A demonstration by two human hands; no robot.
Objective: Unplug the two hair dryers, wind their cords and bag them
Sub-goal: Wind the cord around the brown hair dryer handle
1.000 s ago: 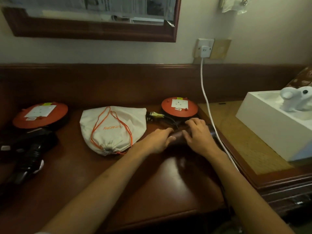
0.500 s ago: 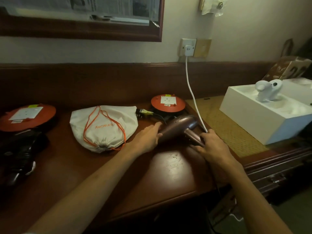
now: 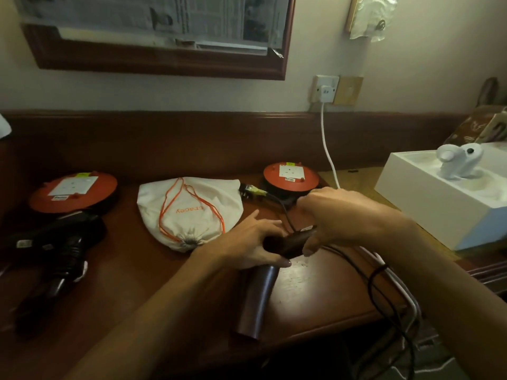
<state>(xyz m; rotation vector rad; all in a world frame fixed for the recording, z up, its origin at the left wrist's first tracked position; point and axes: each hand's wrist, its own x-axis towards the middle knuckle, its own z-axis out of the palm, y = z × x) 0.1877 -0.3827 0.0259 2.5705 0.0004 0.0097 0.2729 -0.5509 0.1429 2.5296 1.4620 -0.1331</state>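
1. Locate the brown hair dryer (image 3: 258, 294). It lies on the wooden desk (image 3: 137, 283) directly in front of you, between your two hands, with its handle pointing back toward you and the body under your palms.
2. Note your left hand (image 3: 252, 244). It is wrapped around the dryer body from the left, fingers closed on it.
3. Note your right hand (image 3: 337, 215). It reaches over the far end of the body; its fingers curl downward at the dryer or its black cord (image 3: 384, 292), but which of the two they pinch cannot be told.
4. Trace the cord. It leaves the dryer on the right, loops off the desk edge, and a black strand runs back toward the orange socket reel (image 3: 290, 175).
5. Treat the right hand as the nearer one to the cord; winding likely starts there.
6. Observe the cloth drawstring bag (image 3: 189, 207), just left of your left hand, and the second, black hair dryer (image 3: 60, 250), well apart at far left.
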